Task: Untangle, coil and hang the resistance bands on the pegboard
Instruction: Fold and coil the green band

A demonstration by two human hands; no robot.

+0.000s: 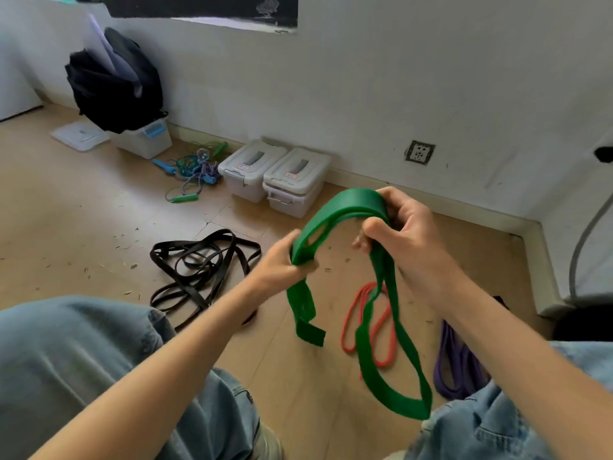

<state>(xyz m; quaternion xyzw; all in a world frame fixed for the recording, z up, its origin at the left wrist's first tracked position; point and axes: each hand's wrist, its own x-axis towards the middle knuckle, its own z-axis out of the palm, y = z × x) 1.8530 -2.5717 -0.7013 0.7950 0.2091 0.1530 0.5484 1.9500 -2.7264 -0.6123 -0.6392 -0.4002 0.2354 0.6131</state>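
A wide green resistance band (345, 207) arches between both hands above the floor. My left hand (282, 260) grips its left side, with a short folded loop hanging below. My right hand (401, 224) pinches its right side, and a long loop dangles down to my right knee. On the floor lie a tangled black band (195, 260), a thin red band (371, 327) under the green loop, and a purple band (454, 370) by my right leg. No pegboard is in view.
Two lidded white plastic bins (275, 177) stand against the wall (365, 94). Left of them lie tangled jump ropes (195, 167), another bin (142, 137) with a black backpack (112, 81) on it, and a loose lid (79, 134). My denim-clad knees fill the bottom.
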